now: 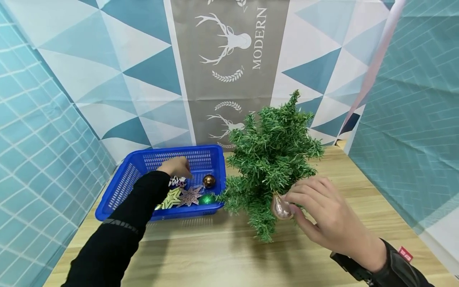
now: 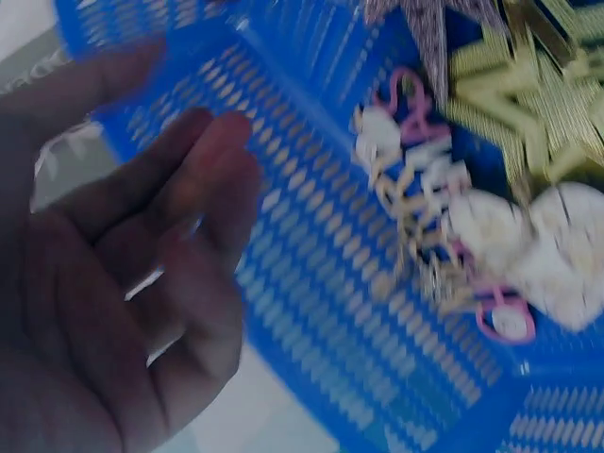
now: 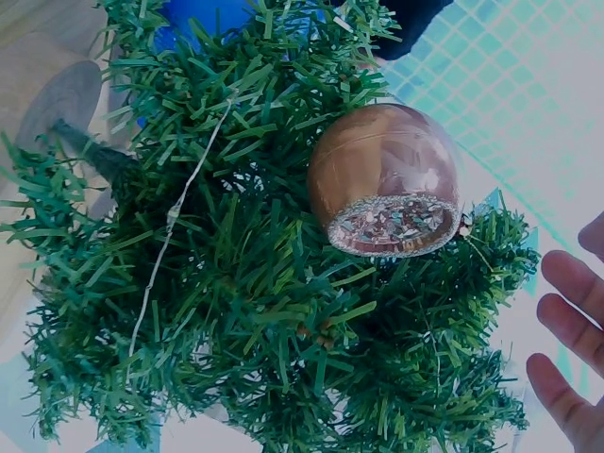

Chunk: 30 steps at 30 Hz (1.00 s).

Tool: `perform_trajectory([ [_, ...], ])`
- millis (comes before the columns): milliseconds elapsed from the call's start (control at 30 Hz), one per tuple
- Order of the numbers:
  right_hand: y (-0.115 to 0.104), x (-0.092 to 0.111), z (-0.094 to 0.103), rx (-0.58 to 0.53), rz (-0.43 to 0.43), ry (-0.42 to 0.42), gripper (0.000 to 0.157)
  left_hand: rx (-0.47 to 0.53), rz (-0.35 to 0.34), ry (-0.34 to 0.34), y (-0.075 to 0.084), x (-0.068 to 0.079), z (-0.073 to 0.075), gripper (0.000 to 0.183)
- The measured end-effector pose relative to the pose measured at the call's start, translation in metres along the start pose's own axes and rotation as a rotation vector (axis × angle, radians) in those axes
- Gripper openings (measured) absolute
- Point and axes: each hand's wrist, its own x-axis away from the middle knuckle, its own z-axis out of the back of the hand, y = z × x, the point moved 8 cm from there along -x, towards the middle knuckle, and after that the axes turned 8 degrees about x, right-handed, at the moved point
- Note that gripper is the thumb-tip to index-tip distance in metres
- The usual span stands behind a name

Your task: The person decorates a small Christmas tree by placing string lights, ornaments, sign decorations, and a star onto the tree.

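Observation:
A pinkish teardrop-shaped bauble [image 1: 281, 207] hangs at the front of a small green artificial Christmas tree [image 1: 274, 147]. In the right wrist view, the bauble [image 3: 382, 165] shows a glittery recess and hangs among the branches. My right hand [image 1: 324, 213] is just right of it, with the fingers [image 3: 571, 302] spread apart and holding nothing. Over the blue basket [image 1: 175, 150] reaches my left hand [image 1: 177, 166]. The left wrist view shows that hand [image 2: 142, 255] with loosely bent fingers and nothing in them, above the basket's perforated wall.
Inside the basket lie a yellow-green star [image 1: 171, 198], a pink glittery star [image 1: 190, 195], a brown bauble [image 1: 209, 181], a green glitter ornament [image 1: 206, 199] and white-and-pink decorations [image 2: 528, 245]. The basket stands left of the tree on a wooden table [image 1: 201, 255]. Patterned cloth [image 1: 143, 59] hangs behind.

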Motion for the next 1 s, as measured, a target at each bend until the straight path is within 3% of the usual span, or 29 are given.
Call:
perform_trajectory([
  [133, -0.003, 0.002, -0.001, -0.01, 0.015, 0.0, 0.027, 0.017, 0.029, -0.126, 0.009, -0.015, -0.028, 0.052],
  [267, -0.003, 0.005, -0.002, -0.023, 0.018, -0.015, 0.026, -0.018, 0.054, -0.173, 0.012, -0.027, -0.044, 0.053],
  [500, -0.004, 0.009, -0.002, -0.024, 0.027, -0.018, 0.025, -0.208, 0.044, -0.155, 0.019, -0.032, -0.053, 0.038],
  [633, -0.004, 0.008, -0.002, -0.027, 0.026, -0.027, 0.026, -0.236, 0.018, -0.129, 0.027, -0.028, -0.045, 0.029],
  [800, -0.003, 0.007, -0.001, -0.038, 0.011, -0.032, 0.027, -0.242, -0.081, -0.048, 0.054, -0.004, -0.02, 0.032],
  [933, -0.003, 0.006, 0.001, -0.038, 0.012, -0.018, 0.027, -0.247, -0.216, 0.066, 0.092, 0.041, 0.008, 0.026],
  [1000, -0.004, 0.005, 0.001, -0.037, 0.01, -0.017, 0.026, -0.225, -0.287, 0.115, 0.11, 0.068, 0.02, 0.033],
])
